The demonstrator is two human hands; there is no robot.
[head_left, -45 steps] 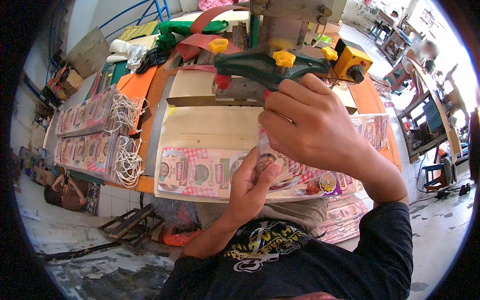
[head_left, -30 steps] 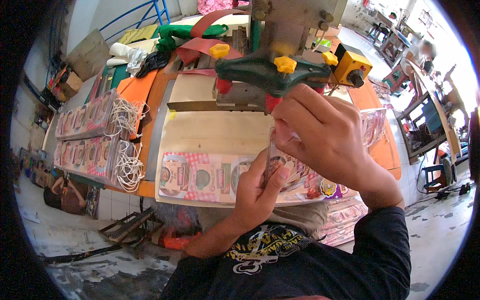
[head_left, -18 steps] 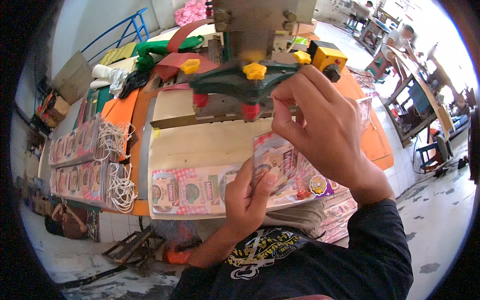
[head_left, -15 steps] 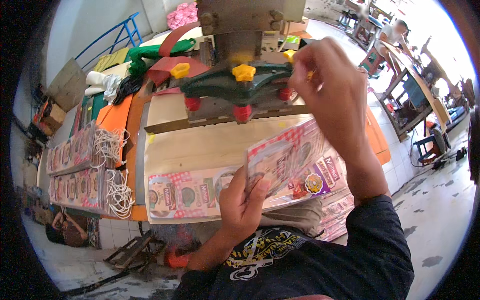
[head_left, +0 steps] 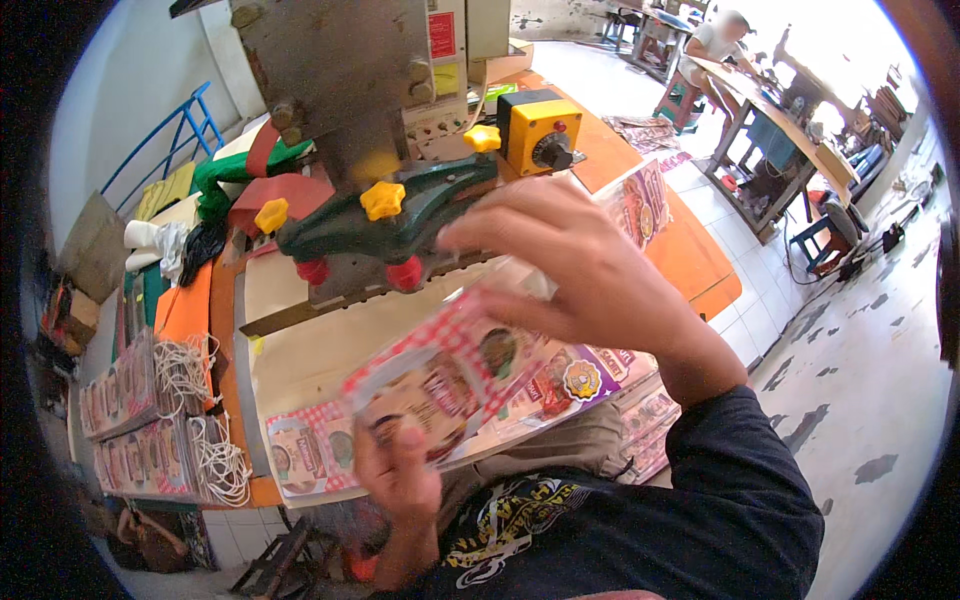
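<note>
My left hand (head_left: 403, 480), thumb uppermost, grips the near left end of a printed plastic bag (head_left: 425, 385) with a red-checked border. The bag is tilted above the work board and blurred by motion. Over its far right end is my right hand (head_left: 575, 265), also blurred, its thumb and fingers apart. Whether the right thumb touches the bag I cannot tell. Beneath lies another printed sheet (head_left: 300, 455) along the near edge of the cream board (head_left: 285, 375). Just beyond my hands stands a press with a dark green clamp bar (head_left: 430, 215), yellow star knobs and red feet.
Stacks of printed bags with white cords (head_left: 150, 450) lie at the left. A yellow control box (head_left: 540, 135) with a dial stands behind the press, at the right of the orange tabletop (head_left: 705, 270). Farther off, a person (head_left: 712, 55) sits at a wooden bench (head_left: 770, 110).
My right hand has come down and left from its raised position. The bag in my left hand has tipped flatter and spread out. The whole view has swung to the right.
</note>
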